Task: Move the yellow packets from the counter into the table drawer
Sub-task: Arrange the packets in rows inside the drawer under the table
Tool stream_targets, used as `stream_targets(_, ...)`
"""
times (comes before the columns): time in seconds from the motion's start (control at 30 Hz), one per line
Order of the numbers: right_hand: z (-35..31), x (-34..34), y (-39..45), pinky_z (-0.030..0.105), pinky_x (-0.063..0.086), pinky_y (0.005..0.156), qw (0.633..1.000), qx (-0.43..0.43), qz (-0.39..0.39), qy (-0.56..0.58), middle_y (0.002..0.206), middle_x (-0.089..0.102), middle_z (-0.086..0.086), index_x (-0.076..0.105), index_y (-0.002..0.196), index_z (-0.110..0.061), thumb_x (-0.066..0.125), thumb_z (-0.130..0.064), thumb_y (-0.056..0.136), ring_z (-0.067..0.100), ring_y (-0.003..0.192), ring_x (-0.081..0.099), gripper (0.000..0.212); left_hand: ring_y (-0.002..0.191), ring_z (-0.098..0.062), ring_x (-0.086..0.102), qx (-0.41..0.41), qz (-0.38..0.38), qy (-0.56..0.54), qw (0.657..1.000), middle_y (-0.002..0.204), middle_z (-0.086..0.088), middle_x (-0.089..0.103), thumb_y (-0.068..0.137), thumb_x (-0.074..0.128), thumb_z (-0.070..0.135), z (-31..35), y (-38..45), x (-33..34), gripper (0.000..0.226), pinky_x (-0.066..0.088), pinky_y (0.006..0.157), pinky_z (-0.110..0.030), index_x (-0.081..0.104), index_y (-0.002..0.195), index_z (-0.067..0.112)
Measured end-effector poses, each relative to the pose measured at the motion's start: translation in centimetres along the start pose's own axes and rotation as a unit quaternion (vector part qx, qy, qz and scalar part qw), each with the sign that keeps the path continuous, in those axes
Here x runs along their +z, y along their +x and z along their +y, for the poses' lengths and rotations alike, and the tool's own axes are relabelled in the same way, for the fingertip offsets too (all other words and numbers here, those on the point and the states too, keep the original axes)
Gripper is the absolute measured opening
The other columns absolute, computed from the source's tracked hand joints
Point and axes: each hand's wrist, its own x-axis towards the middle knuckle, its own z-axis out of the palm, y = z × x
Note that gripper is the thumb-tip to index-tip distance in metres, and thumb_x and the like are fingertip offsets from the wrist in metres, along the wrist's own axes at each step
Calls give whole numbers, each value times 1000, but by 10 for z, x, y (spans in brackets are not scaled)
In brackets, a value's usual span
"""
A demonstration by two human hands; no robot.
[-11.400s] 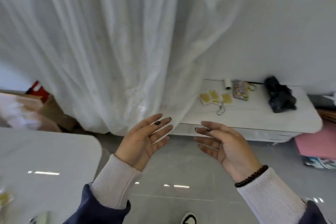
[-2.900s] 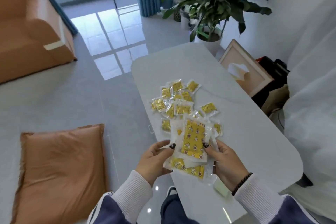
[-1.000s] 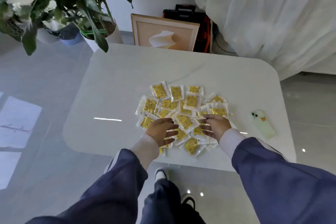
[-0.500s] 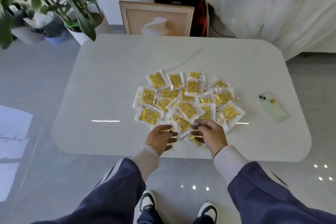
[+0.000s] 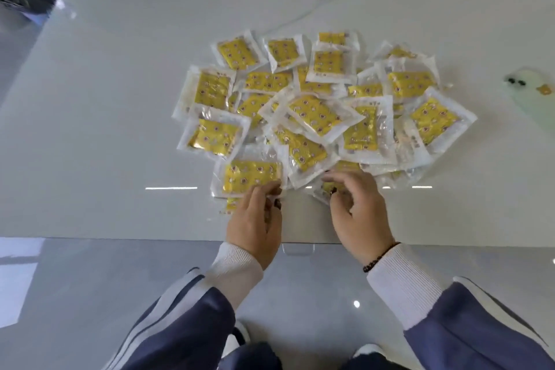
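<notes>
My left hand [image 5: 255, 225] pinches the crinkly clear edge of a square yellow packet [image 5: 250, 176]; my right hand [image 5: 357, 213] curls its fingers on another. The glossy heap of packets [image 5: 318, 105] overlaps on the smooth white tabletop [image 5: 105, 99].

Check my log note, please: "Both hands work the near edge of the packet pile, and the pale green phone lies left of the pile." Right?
Not quite. The head view shows the pale green phone right of the packet pile, not left. Both the left hand and right hand do work its near edge.
</notes>
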Motion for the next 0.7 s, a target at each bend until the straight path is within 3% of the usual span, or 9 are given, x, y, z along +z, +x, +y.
stream_targets(0.07, 21, 13, -6, 26, 40, 99, 989, -126, -4, -72, 107, 61, 8, 69, 98, -6, 52, 7, 77, 23, 108, 51, 29, 93, -18, 55, 99, 40, 74, 991, 107, -10, 63, 85, 49, 13, -15, -1, 10, 32, 41, 78, -18, 58, 115, 8)
stream_targets(0.17, 42, 23, -12, 42, 41, 100, 959, -214, -14, -187, 115, 60, 15, 68, 104, -4, 56, -2, 81, 33, 116, 50, 27, 97, -26, 60, 189, 77, 143, 969, 106, -11, 64, 82, 57, 7, -23, -3, 23, 29, 46, 82, -28, 65, 109, 5)
stream_targets(0.27, 48, 26, -18, 45, 42, 97, 937, -254, -7, -237, 116, 61, 15, 67, 107, -3, 53, -9, 84, 34, 116, 53, 27, 91, -24, 61, 184, 97, 160, 965, 107, -7, 63, 79, 62, 12, -20, -2, 29, 31, 48, 78, -27, 65, 109, 9)
stream_targets(0.43, 52, 31, -19, 42, 40, 100, 926, -277, 8, -257, 116, 61, 12, 67, 105, -5, 50, -14, 83, 32, 116, 54, 29, 76, -10, 57, 152, 108, 142, 972, 109, 9, 59, 80, 59, 28, -25, 2, 32, 30, 36, 61, -13, 64, 108, 21)
stream_targets(0.7, 59, 37, -16, 44, 46, 90, 922, -308, 31, -233, 109, 63, 11, 67, 104, -3, 49, -13, 86, 30, 102, 58, 27, 86, -25, 58, 226, 135, 227, 938, 106, -1, 63, 86, 49, 33, -35, 2, 40, 30, 36, 69, -25, 68, 105, 19)
